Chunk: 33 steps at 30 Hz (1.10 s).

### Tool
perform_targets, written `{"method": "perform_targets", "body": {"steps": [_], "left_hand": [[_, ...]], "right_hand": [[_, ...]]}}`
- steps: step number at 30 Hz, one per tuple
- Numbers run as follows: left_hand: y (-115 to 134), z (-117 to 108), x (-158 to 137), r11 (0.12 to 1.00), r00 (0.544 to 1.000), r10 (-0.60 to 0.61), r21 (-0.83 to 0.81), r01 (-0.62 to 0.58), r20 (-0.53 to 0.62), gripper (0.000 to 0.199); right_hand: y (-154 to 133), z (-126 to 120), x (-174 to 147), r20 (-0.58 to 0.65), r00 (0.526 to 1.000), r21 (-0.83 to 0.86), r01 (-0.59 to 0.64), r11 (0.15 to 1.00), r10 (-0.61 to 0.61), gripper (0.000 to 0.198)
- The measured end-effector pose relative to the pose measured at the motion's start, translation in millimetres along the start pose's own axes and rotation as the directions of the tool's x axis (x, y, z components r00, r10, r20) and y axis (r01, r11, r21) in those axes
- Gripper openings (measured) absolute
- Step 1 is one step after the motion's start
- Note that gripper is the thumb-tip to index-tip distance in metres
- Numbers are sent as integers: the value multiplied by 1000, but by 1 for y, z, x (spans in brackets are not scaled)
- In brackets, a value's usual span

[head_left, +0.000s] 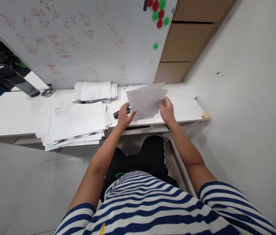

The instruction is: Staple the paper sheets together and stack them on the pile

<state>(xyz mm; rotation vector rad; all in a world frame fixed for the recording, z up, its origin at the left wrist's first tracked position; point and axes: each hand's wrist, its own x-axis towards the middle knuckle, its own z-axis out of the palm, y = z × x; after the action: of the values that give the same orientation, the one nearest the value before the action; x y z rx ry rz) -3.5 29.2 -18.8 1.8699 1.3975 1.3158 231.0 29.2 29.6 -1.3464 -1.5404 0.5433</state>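
My right hand [167, 110] pinches the right edge of a few white paper sheets [146, 101], which are raised and tilted above the desk. At the sheets' left edge is my left hand [125, 117], its thumb and fingers spread apart. Whether it touches the paper, I cannot tell. A black stapler [116, 114] lies on the desk, partly hidden beneath my left hand. To the left, a large uneven stack of papers [79, 119] overhangs the desk's front edge. Behind it sits a smaller paper stack [96, 90].
A whiteboard [79, 42] with red writing and round magnets stands behind the white desk [10, 111]. Farther left are a dark bottle [18, 80] and a computer mouse [47, 92]. Brown boxes [189, 42] and a wall [245, 91] bound the right side.
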Motion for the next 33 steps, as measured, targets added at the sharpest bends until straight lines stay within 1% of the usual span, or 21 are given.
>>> {"method": "perform_targets", "body": {"steps": [1, 2, 3, 5, 7, 9, 10, 12, 14, 16, 18, 20, 21, 23, 25, 27, 28, 30, 33], "left_hand": [[14, 3, 3, 989, 995, -39, -142, 52, 89, 65], [26, 7, 6, 957, 984, -83, -261, 124, 160, 61], [37, 10, 9, 917, 971, -124, -351, 190, 203, 58], [52, 14, 13, 847, 958, -189, -458, 271, 217, 54], [56, 17, 15, 822, 963, -211, -503, 267, 166, 52], [51, 20, 14, 828, 974, -209, -515, 223, 88, 51], [45, 23, 12, 834, 976, -213, -511, 206, 45, 50], [29, 31, 6, 840, 967, -252, -503, 203, -31, 50], [13, 39, -2, 827, 948, -310, -511, 234, -67, 51], [1, 46, -10, 791, 928, -371, -538, 293, -41, 52], [-4, 50, -15, 732, 903, -430, -577, 362, 21, 52], [0, 49, -17, 674, 883, -464, -617, 408, 77, 53], [4, 48, -16, 663, 885, -458, -629, 405, 86, 52], [15, 44, -12, 697, 918, -390, -629, 344, 70, 49], [23, 41, -7, 767, 957, -286, -589, 255, 43, 46], [23, 39, -3, 829, 979, -197, -524, 196, 54, 43], [20, 39, -2, 853, 982, -172, -488, 186, 73, 42], [8, 40, -4, 882, 980, -168, -427, 200, 110, 41], [-11, 44, -11, 877, 967, -229, -409, 253, 107, 42]], "right_hand": [[2, -1, -4, -9, 1000, 52, -4, 999, 4, 38], [4, -1, -6, -24, 1000, 111, 4, 994, -1, 35], [6, -1, -8, -48, 999, 176, 22, 984, -13, 34], [11, 2, -10, -106, 993, 302, 73, 950, -43, 35], [20, 9, -12, -160, 986, 394, 111, 912, -51, 38], [33, 19, -16, -184, 983, 441, 101, 892, -20, 41], [39, 26, -19, -172, 985, 452, 72, 889, 8, 41], [51, 38, -27, -110, 992, 453, -12, 891, 69, 41], [59, 48, -36, -52, 992, 423, -80, 902, 113, 37], [62, 54, -44, -52, 991, 375, -98, 922, 126, 32], [62, 58, -52, -78, 989, 327, -93, 941, 125, 31], [59, 61, -57, -109, 984, 302, -100, 948, 139, 31], [58, 62, -59, -129, 980, 299, -106, 948, 151, 32], [56, 64, -61, -195, 966, 296, -106, 949, 169, 32], [55, 65, -61, -273, 951, 279, -70, 958, 149, 32], [58, 65, -59, -302, 946, 237, -45, 970, 118, 31], [60, 65, -59, -291, 950, 213, -53, 976, 115, 29], [65, 64, -59, -232, 963, 166, -100, 981, 137, 27], [72, 61, -60, -159, 977, 133, -119, 984, 140, 29]]}}
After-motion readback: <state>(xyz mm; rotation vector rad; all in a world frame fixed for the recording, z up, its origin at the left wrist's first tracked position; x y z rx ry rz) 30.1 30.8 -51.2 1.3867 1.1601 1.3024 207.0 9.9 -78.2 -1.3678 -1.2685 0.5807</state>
